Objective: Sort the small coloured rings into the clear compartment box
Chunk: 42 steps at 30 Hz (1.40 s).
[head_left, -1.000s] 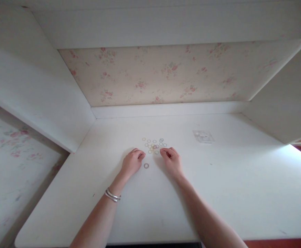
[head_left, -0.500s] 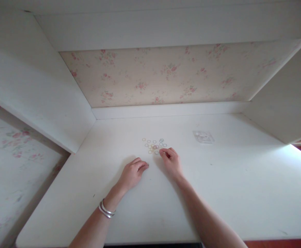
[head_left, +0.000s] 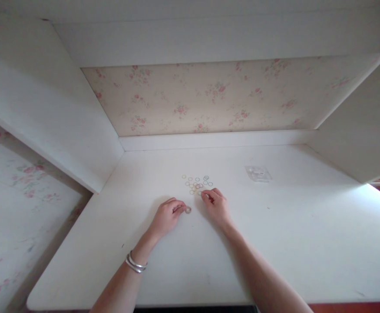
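Note:
Several thin rings (head_left: 198, 186), pale yellow, pink, green and bluish, lie in a loose cluster on the white tabletop (head_left: 290, 243). My left hand (head_left: 168, 216), with two silver bangles (head_left: 135, 263) on its wrist, is in front of them to the left. Its thumb and fingertips pinch a thicker-looking small ring or stack of rings (head_left: 188, 210), which sticks out to the right. At the cluster's near right edge, my right hand (head_left: 216, 206) has its thumb and forefinger closed at a pale thin ring (head_left: 199, 193); the fingers cover part of it.
A small clear plastic packet (head_left: 258, 174) lies farther back on the right. White panels (head_left: 36, 100) enclose the tabletop on the left and right, with a low ledge (head_left: 216, 140) and floral back panel (head_left: 193, 98) behind. A small dark mark (head_left: 122, 246) is at the left.
The ring or stack at my left fingertips shows more fully now. My right fingertips have come slightly closer to the pale ring at the cluster's edge. The view has shifted slightly.

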Motion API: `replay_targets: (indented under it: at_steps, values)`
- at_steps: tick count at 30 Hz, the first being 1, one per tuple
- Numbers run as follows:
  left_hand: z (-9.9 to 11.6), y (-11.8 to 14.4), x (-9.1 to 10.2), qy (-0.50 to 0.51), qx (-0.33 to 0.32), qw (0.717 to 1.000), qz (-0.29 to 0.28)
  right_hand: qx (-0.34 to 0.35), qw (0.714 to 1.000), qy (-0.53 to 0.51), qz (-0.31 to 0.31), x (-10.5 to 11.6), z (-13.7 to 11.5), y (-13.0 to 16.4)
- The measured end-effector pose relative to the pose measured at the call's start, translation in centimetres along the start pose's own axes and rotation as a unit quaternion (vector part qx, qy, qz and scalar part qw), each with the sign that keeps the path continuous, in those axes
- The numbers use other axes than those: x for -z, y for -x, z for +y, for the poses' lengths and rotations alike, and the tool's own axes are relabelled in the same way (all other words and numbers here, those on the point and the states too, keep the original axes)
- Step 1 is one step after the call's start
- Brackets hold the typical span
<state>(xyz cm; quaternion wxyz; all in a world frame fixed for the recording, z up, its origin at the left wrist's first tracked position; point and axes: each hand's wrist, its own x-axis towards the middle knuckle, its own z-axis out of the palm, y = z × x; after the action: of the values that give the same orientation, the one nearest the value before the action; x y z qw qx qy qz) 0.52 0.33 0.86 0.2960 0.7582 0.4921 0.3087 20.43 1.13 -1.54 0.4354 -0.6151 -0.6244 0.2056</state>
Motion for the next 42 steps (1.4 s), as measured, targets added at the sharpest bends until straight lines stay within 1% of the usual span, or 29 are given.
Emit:
replay_targets:
  at_steps: [4,7,12,16,18,21,26,29,32,35,39,42]
  values:
    - [-0.8,-0.2,0.2,0.018,0.047,0.998,0.033,0.045,0.991,0.114,-0.059,-0.7,-1.1,0.2]
    - [-1.3,-0.4,0.3,0.037,0.074,0.996,0.032,0.077,0.976,0.178,-0.096,-1.1,-2.0,-0.3]
    - [-1.5,-0.5,0.4,0.063,0.085,0.994,0.019,0.093,0.960,0.234,-0.121,-1.7,-2.8,-1.7]
    - [-1.6,-0.5,0.5,0.083,0.084,0.993,0.013,0.106,0.950,0.261,-0.136,-2.1,-2.9,-2.0]
    - [-1.6,-0.6,0.5,0.083,0.080,0.993,0.007,0.110,0.951,0.252,-0.139,-2.2,-2.9,-1.9]
    - [-1.6,-0.6,0.8,0.086,0.080,0.993,0.004,0.118,0.961,0.212,-0.129,-1.9,-3.0,-1.1]
    - [-1.4,-0.5,1.1,0.109,0.077,0.991,-0.001,0.143,0.974,0.144,-0.103,-0.3,-2.8,1.0]
    - [-1.4,-0.5,1.1,0.109,0.081,0.991,-0.001,0.153,0.973,0.139,-0.101,0.5,-2.5,2.3]
    - [-1.4,-0.5,1.0,0.102,0.086,0.991,-0.001,0.164,0.970,0.144,-0.107,0.8,-2.2,3.1]
    - [-1.5,-0.6,0.9,0.100,0.091,0.991,-0.005,0.179,0.968,0.137,-0.111,0.7,-1.8,3.4]
    - [-1.6,-0.7,0.9,0.097,0.098,0.990,-0.009,0.174,0.974,0.112,-0.097,0.6,-1.4,3.3]
    - [-1.6,-0.8,0.8,0.087,0.103,0.991,-0.008,0.174,0.972,0.113,-0.109,0.7,-1.3,3.3]
